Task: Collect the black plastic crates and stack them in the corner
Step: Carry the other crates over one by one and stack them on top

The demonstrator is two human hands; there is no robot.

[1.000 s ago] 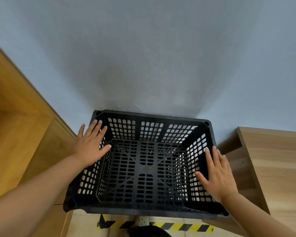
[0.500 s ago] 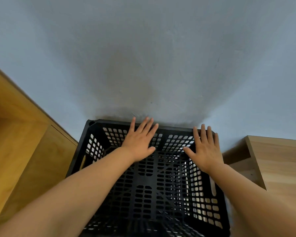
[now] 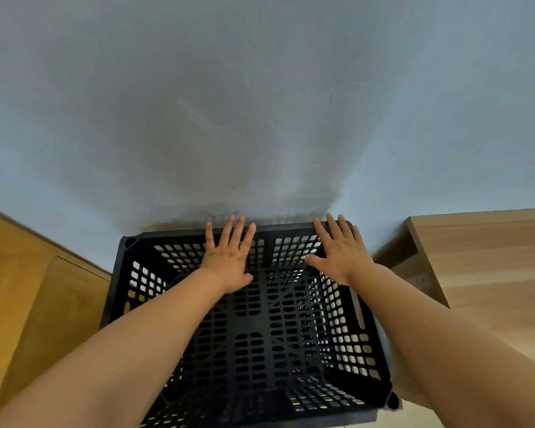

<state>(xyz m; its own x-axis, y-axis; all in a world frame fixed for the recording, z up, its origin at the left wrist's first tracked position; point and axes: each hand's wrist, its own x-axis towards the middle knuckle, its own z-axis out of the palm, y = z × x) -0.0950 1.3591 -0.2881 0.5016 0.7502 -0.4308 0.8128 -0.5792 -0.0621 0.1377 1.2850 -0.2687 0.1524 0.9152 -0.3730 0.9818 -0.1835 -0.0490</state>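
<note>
A black plastic crate (image 3: 260, 335) with perforated walls and floor stands open side up against the grey wall, between two wooden units. Through its holes I cannot tell whether other crates lie beneath. My left hand (image 3: 229, 257) lies flat with fingers spread on the crate's far wall, fingertips at the far rim. My right hand (image 3: 340, 251) lies flat the same way on the far wall near the far right corner. Neither hand grips anything.
A grey-blue wall (image 3: 260, 118) rises directly behind the crate. A yellow-brown wooden cabinet (image 3: 37, 304) stands close on the left. A light wooden cabinet top (image 3: 488, 267) sits close on the right. A strip of pale floor (image 3: 414, 415) shows at the bottom right.
Both hands left the crate's side rims and moved forward onto its far wall. The crate sits closer to the wall, and my view has leaned further over it.
</note>
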